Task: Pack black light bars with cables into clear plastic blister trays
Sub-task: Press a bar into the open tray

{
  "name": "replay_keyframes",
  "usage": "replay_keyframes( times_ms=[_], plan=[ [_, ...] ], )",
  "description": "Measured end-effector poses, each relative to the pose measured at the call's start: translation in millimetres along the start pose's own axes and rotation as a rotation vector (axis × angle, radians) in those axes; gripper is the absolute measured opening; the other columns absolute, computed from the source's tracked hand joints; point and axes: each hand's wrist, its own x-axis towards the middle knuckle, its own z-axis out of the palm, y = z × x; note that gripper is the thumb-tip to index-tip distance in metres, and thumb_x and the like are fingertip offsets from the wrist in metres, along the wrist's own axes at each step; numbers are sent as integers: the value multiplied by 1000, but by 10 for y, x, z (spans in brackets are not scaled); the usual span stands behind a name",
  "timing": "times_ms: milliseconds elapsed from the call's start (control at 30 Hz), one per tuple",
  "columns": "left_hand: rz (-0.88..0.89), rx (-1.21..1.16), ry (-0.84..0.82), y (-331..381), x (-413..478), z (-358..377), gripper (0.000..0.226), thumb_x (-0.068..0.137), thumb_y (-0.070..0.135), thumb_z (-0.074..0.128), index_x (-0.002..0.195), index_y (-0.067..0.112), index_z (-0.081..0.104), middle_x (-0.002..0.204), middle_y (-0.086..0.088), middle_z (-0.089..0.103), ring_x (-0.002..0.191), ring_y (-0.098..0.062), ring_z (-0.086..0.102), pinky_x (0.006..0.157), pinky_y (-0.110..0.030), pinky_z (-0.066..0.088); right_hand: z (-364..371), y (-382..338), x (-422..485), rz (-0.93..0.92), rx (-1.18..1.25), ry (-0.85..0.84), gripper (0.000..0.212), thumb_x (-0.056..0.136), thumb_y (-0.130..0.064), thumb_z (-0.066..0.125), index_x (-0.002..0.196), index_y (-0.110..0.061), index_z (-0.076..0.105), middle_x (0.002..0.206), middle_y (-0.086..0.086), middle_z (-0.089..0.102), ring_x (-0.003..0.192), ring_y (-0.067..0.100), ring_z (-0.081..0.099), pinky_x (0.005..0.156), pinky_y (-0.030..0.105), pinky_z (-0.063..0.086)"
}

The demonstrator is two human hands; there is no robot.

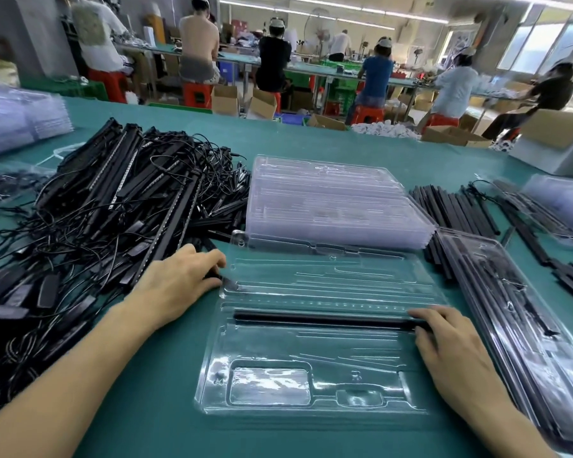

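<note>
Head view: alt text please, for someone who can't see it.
An open clear tray lies on a table with one black bar seated in a slot, the right grip pinching the bar's right end. The left grip holds a black piece at the tray's left edge, beside a pile of cabled bars; empty trays are stacked behind.

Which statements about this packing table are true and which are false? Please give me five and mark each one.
1. One bar lies in a slot of the open tray. True.
2. The right hand holds the left end of that bar. False: it holds the right end.
3. The pile of bars with cables lies to the left of the tray. True.
4. The stack of empty trays sits nearer to the person than the open tray. False: it sits beyond it.
5. The large rectangular pocket of the tray holds a part. False: it is empty.
</note>
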Motion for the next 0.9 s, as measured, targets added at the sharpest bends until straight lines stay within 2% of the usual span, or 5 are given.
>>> replay_keyframes(
  times_ms=[200, 433, 667, 800, 900],
  plan=[
    [105, 289, 229, -181, -3, -104, 19, 82, 27, 76, 97, 14, 75, 83, -1, 60, 81, -25, 58, 41, -37, 53, 6, -1, -4, 3, 12, -1, 24, 92, -13, 60, 115, -19, 66, 111, -2, 57, 104, 20, 52, 89, 32, 41],
    [-272, -160, 457, 155, 84, -113, 22, 95, 25, 62, 108, 7, 67, 94, -10, 67, 73, -27, 63, 60, -37, 51, -29, -27, 16, -13, -22, 42, 22, 90, -14, 64, 112, -14, 69, 110, 1, 59, 106, 22, 51, 93, 32, 39],
    [-403, -1244, -103, 1320, 234, -68, 13, 92, 11, 67, 93, 10, 54, 74, -8, 71, 57, -14, 68, 42, -24, 48, -79, -768, 83, -120, 637, -143, 23, 89, -36, 61, 111, -31, 65, 81, -15, 68, 79, 2, 63, 73, 11, 46],
    [-356, -1352, -246, 1595, 146, 24, 22, 91, 16, 69, 94, 10, 48, 84, -9, 75, 72, -21, 74, 42, -23, 46, -33, -885, 81, -219, 712, -123, 31, 87, -9, 71, 108, -31, 69, 93, -23, 72, 87, -2, 67, 77, 9, 46],
    [-283, -1036, -143, 1516, 49, 87, 21, 87, 37, 72, 86, 20, 58, 77, 6, 74, 66, -6, 68, 51, -27, 50, -108, -634, 52, -203, 641, -117, 33, 84, -5, 74, 104, -32, 73, 95, -26, 72, 90, -4, 67, 80, 10, 48]
  ],
)
